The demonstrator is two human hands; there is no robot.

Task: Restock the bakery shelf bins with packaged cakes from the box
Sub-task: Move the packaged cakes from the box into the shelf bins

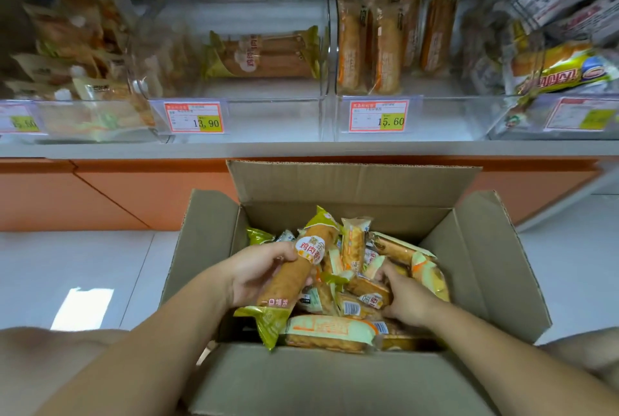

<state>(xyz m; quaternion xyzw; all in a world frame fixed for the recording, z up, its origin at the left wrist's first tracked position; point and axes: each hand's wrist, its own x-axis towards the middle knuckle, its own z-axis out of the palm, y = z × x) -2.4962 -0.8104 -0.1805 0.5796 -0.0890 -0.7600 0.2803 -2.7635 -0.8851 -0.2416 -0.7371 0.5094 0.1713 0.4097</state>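
Green-wrapped cake (290, 276), left hand (253, 276) round middle

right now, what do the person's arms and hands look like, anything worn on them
The left hand and right hand are both bare: no gloves, rings, watch or wristband can be seen. No sleeve shows on either side up to the frame's bottom edge, and no markings are visible.

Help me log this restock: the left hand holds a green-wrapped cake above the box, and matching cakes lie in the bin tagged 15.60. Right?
Wrong tag. The head view shows the matching cakes in the bin tagged 13.90; the left hand does hold a green-wrapped cake above the box.
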